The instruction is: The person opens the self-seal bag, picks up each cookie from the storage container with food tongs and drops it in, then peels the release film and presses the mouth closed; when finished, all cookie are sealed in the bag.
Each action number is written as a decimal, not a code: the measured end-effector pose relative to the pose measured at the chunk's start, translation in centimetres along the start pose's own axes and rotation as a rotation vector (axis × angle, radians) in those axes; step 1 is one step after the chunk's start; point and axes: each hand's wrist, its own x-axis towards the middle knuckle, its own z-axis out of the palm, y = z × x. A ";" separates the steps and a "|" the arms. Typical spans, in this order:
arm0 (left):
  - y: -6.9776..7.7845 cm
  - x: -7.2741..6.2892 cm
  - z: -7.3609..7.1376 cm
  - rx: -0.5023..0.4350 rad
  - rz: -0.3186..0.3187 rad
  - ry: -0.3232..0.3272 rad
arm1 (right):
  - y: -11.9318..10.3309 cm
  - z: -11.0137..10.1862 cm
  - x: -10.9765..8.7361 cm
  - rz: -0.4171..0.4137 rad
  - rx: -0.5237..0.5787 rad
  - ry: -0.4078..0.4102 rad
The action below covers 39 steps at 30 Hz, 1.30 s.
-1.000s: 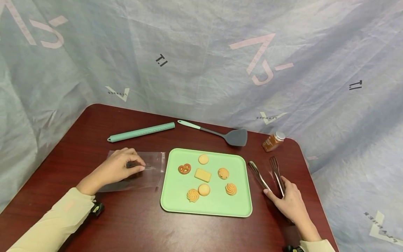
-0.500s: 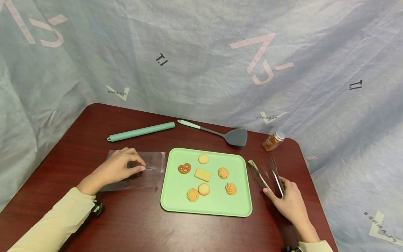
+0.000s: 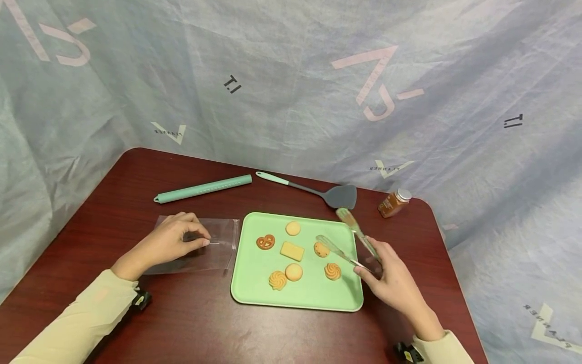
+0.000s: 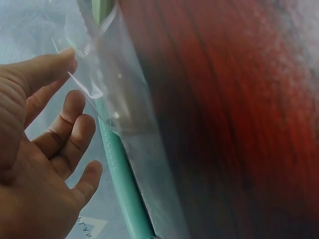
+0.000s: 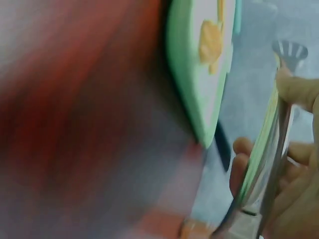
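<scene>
At the left, my left hand (image 3: 175,240) pinches the clear zip bag (image 3: 223,235) between thumb and forefinger; its film (image 4: 134,109) is lifted at the fingertips in the left wrist view. My right hand (image 3: 395,275) holds metal tongs (image 3: 334,248) by their arms, over the right side of the light green tray (image 3: 254,298). The tongs' tips are spread apart with nothing between them. One tip overlaps a round cookie (image 3: 321,251) in view; whether they touch I cannot tell. Several other cookies lie there, including a swirl cookie (image 3: 333,271), a rectangular biscuit (image 3: 292,251) and a pretzel (image 3: 265,242).
Behind the bag lies a green tube-shaped stick (image 3: 203,189). A grey spatula (image 3: 341,196) with a pale green handle lies behind the tray. An amber jar (image 3: 393,203) with a silver lid is at the back right. A grey cloth (image 3: 291,101) hangs behind the table (image 3: 273,333).
My right hand has lifted the tongs off the table right of the tray and moved them left over it. The left hand stays on the bag.
</scene>
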 end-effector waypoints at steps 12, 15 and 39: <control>0.7 0.0 0.0 0.006 -0.009 -0.025 | -4.9 4.0 4.3 -0.274 -0.097 -0.204; 0.7 0.0 -0.1 0.003 -0.016 -0.029 | -5.5 4.8 5.0 -0.303 -0.145 -0.206; 0.4 -0.5 -0.3 -0.002 0.006 -0.001 | -6.9 6.2 6.9 -0.313 -0.230 -0.184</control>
